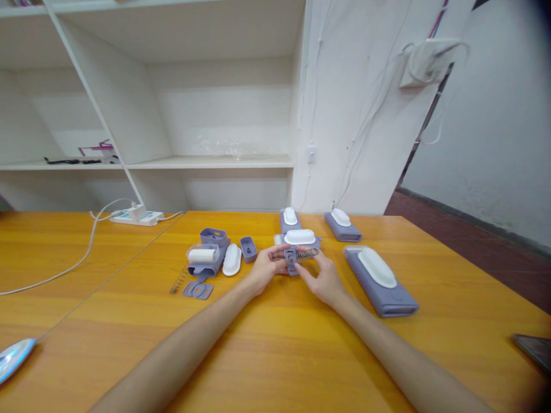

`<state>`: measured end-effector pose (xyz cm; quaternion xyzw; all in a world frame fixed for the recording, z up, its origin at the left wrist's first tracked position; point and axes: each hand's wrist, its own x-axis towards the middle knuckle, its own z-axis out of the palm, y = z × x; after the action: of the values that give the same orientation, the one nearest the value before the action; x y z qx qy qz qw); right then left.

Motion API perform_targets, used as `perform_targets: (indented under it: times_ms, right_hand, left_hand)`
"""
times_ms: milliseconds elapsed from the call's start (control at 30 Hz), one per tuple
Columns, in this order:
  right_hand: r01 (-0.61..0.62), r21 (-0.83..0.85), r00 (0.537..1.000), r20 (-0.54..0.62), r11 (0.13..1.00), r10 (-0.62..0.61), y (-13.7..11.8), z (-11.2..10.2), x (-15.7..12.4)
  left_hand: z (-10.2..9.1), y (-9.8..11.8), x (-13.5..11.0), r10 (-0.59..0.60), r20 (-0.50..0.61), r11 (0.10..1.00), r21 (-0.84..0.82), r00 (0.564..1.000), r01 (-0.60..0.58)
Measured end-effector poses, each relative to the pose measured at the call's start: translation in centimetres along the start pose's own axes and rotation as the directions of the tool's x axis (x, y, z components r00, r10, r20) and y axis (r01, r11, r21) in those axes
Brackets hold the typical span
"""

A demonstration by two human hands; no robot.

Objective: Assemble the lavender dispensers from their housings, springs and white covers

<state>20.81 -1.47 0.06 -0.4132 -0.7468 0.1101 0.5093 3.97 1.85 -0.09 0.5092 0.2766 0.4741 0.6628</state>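
Note:
Over the table's middle, my left hand (266, 268) is closed on a flat purple plastic plate with cutouts (291, 261). My right hand (323, 277) pinches a metal coil spring (307, 254), whose near end meets that plate. Just behind the hands lies a purple case with a white oval brush piece (300, 237) on it. To the left are a second coil spring (178, 281), another purple cutout plate (198, 290), a white oval brush piece (232, 260), a small purple cup (248, 249) and a purple housing with a white roller (204, 255).
Wrapped purple units with white oval tops stand at right (379, 278), back right (343, 223) and back centre (290, 219). A power strip (136, 215) with a white cable sits back left. A dark phone-like object (534, 351) lies at the right edge.

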Motion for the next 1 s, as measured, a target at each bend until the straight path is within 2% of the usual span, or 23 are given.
perform_targets:
  times_ms: [167, 467, 667, 1000]
  right_hand:
    - [-0.029, 0.006, 0.999, 0.038, 1.000, 0.028, 0.5, 0.3, 0.1]
    - [-0.239, 0.145, 0.969, 0.105, 0.960, 0.225, 1.4, 0.7, 0.2]
    - [-0.319, 0.249, 0.946, 0.139, 0.915, 0.292, 2.3, 0.8, 0.2]
    - [-0.378, 0.382, 0.921, 0.246, 0.843, 0.301, 2.2, 0.5, 0.4]
  left_hand:
    - [0.3, 0.0, -0.1, 0.024, -0.033, 0.999, 0.029, 0.999, -0.023]
    - [0.4, 0.1, -0.1, -0.005, 0.006, 0.994, 0.109, 1.000, 0.004]
    - [0.1, -0.3, 0.0, 0.012, 0.047, 0.977, 0.211, 0.999, -0.022]
    - [0.0, 0.2, 0.0, -0.065, 0.040, 0.994, 0.094, 0.997, 0.061]
